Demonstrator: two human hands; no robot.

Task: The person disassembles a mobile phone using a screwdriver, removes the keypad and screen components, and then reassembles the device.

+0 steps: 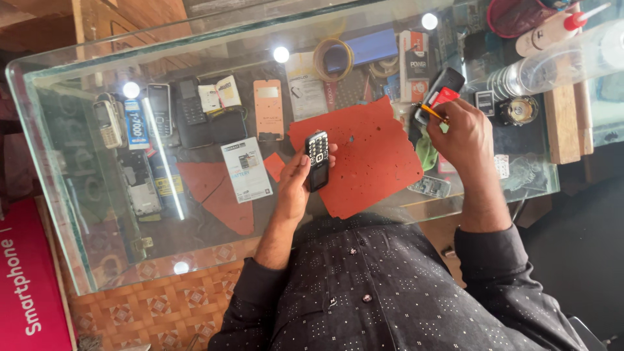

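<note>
My left hand (296, 182) holds a small black keypad phone (317, 159) upright over the near edge of a red-brown mat (370, 153) on the glass counter (78, 214). My right hand (463, 133) is raised to the right of the mat and pinches a thin yellow-handled tool (431, 112) beside a red piece (446, 96). A black phone body (446, 83) lies just past those fingers.
Under the glass lie several old phones (159, 109), battery packs, cards and a roll of tape (333, 60). Bottles (552, 32) and a wooden block (563, 123) stand at the far right. A red sign (26, 286) sits at the lower left.
</note>
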